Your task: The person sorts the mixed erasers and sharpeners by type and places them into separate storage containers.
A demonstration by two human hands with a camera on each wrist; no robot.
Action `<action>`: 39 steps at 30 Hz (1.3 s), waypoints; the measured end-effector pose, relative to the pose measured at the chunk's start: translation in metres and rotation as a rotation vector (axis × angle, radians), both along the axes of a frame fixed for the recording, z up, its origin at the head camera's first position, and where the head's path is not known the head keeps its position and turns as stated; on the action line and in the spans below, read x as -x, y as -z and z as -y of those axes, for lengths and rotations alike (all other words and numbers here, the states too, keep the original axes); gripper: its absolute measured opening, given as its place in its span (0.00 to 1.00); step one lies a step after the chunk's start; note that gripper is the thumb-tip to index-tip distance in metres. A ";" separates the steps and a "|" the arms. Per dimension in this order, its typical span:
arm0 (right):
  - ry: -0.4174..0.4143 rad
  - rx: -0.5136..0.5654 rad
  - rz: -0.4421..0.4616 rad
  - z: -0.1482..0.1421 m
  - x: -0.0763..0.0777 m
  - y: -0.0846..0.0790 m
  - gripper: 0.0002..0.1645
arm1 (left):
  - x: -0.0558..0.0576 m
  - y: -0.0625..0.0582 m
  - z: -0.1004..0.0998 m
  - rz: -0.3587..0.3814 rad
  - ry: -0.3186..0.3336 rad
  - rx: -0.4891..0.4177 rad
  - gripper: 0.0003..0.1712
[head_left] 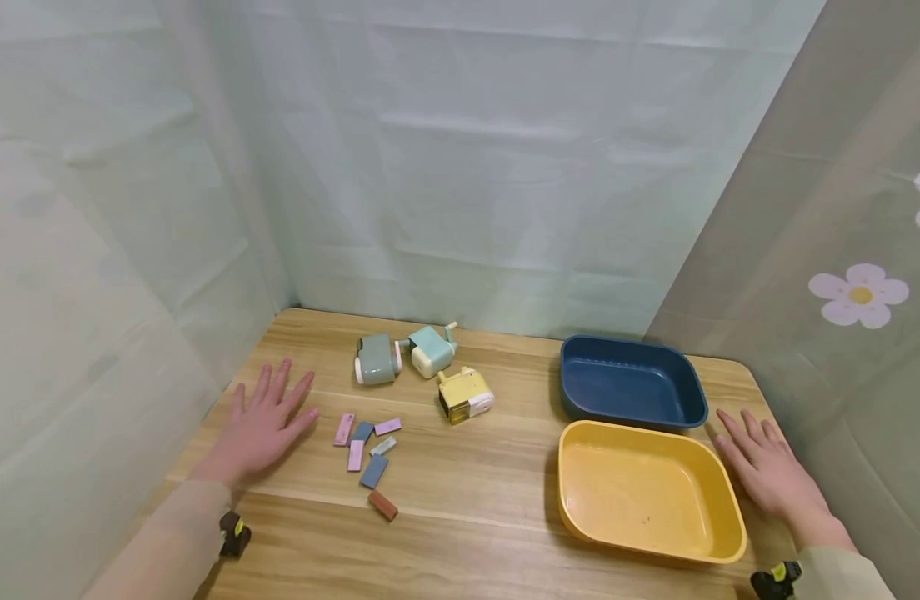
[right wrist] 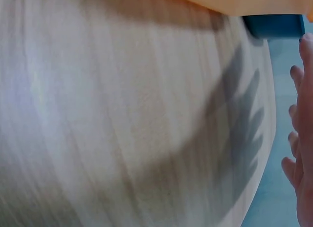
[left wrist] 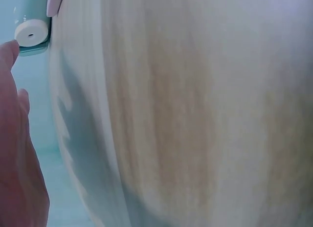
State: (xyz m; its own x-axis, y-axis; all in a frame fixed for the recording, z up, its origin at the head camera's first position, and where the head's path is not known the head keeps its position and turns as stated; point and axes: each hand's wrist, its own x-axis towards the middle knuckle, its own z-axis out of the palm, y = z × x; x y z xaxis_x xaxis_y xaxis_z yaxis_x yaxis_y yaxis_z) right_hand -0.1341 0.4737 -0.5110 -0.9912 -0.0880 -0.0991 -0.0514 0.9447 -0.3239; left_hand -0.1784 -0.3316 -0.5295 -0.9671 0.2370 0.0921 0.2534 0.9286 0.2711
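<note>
Peeking in remotely, I've got the left hand (head_left: 259, 427) and right hand (head_left: 771, 468) both with fingers spread wide. Small blocks (head_left: 373, 472) lie just right of the left thumb. Yellow tray (head_left: 640, 492) sits just left of the right fingers, between them and the blocks; blue tray (head_left: 632, 383)'s right by those fingertips. Farther right of the left fingertips: yellow gadget (head_left: 464, 392), grey-green gadget (head_left: 375, 360), teal gadget (head_left: 432, 348). Pale curtain (head_left: 467, 158) behind.
</note>
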 end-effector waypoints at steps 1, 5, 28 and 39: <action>0.006 0.002 0.007 0.001 0.000 -0.002 0.41 | 0.000 0.000 0.000 0.004 0.001 -0.003 0.44; 0.036 0.001 0.025 0.003 0.002 -0.009 0.41 | 0.000 -0.002 -0.002 0.022 -0.007 -0.008 0.44; 0.219 0.208 0.097 0.019 0.013 -0.031 0.51 | 0.000 -0.016 -0.035 -0.011 -0.053 -0.150 0.40; 0.206 0.218 0.127 0.029 0.024 -0.041 0.50 | -0.004 -0.034 -0.086 -0.083 -0.017 -0.338 0.28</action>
State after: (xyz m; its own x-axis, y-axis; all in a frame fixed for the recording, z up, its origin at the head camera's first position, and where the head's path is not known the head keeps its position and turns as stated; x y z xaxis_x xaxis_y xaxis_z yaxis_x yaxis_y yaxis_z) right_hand -0.1584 0.4450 -0.4702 -0.9712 0.0800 -0.2244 0.1873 0.8385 -0.5117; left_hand -0.1747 -0.2460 -0.4956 -0.9566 0.1631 0.2415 0.2725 0.7943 0.5430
